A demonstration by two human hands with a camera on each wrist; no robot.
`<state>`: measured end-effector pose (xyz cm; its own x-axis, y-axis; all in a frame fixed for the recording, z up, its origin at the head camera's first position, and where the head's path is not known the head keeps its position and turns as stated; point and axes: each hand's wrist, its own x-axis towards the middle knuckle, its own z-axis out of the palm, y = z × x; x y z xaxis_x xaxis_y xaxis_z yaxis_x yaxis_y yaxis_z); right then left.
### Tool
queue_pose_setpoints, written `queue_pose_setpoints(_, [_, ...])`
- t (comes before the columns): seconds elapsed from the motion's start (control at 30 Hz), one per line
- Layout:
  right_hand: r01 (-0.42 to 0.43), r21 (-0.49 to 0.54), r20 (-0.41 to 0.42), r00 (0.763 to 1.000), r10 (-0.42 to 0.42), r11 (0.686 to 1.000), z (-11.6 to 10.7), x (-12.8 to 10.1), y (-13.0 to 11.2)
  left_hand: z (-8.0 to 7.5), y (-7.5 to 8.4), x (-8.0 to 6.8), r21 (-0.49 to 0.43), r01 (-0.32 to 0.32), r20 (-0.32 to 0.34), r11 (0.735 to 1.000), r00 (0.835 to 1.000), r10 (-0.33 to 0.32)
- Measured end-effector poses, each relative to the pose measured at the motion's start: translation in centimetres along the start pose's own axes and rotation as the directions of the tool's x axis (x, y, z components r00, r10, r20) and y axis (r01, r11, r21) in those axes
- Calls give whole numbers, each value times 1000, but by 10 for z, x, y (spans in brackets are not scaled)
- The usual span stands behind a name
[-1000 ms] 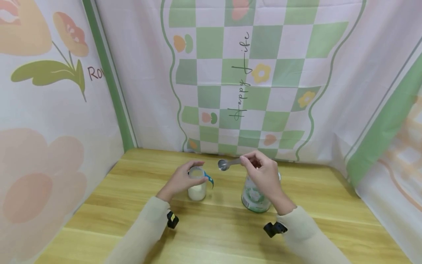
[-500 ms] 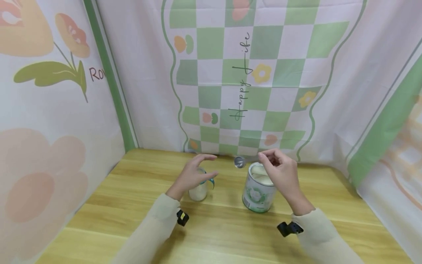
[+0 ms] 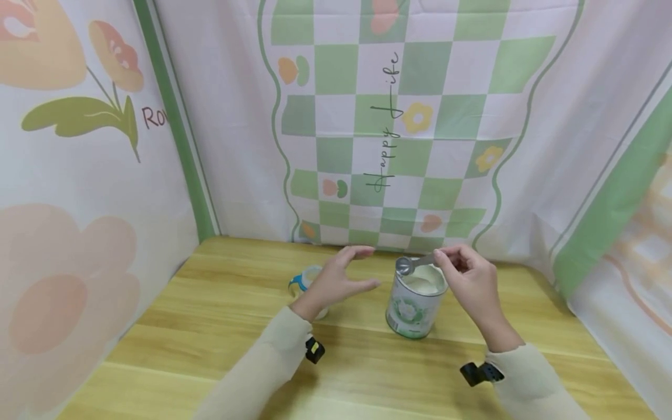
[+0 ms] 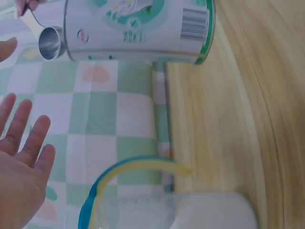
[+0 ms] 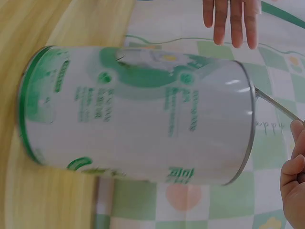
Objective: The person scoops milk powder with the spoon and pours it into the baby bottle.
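My right hand (image 3: 469,280) pinches the handle of a metal measuring spoon (image 3: 405,266), its bowl over the left rim of an open milk powder can (image 3: 412,312). Pale powder shows inside the can, which stands upright on the table. My left hand (image 3: 336,280) hangs in the air between a small bottle and the can, thumb and fingers spread apart with nothing between them. Behind that hand stands the clear bottle (image 3: 312,273) with blue handles, partly hidden. In the left wrist view the bottle (image 4: 209,210) holds white contents, and the spoon bowl (image 4: 50,43) sits beside the can's mouth.
The wooden table (image 3: 367,373) ends at a hanging cloth (image 3: 336,116) with green checks along the back. Another printed cloth (image 3: 79,233) hangs at the left side. Each sleeve carries a small black camera (image 3: 480,373) at the wrist.
My left hand has left the bottle and moved right, toward the can. The right hand has carried the spoon rightward to the can's rim. The bottle's blue handle now shows on its left side.
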<state>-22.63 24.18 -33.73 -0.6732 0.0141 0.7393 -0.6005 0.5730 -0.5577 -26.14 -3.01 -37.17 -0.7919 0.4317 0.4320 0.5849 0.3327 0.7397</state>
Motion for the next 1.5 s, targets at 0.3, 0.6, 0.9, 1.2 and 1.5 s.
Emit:
queue_pose_setpoints(0.3, [-59, -20, -3, 998, 59, 998, -7, -13, 19, 23, 3, 4, -91, 106, 69, 990, 993, -100])
queue_pose_setpoints(0.6, [-96, -46, -3, 995, 96, 994, -7, -20, 28, 47, 1, 5, -172, 188, 101, 967, 980, -172])
queue_pose_setpoints(0.9, [-77, -115, 21, 997, 80, 990, -5, -22, 34, 69, 6, 12, -184, 254, 113, 950, 965, -236])
queue_pose_setpoints(1.2, [-4, -181, 62, 998, 15, 983, -2, -22, 34, 89, 0, 21, -262, 270, 114, 927, 962, -248])
queue_pose_setpoints(1.5, [76, -242, 113, 992, -50, 967, 2, -18, 31, 99, 2, 26, -344, 297, 124, 891, 955, -270])
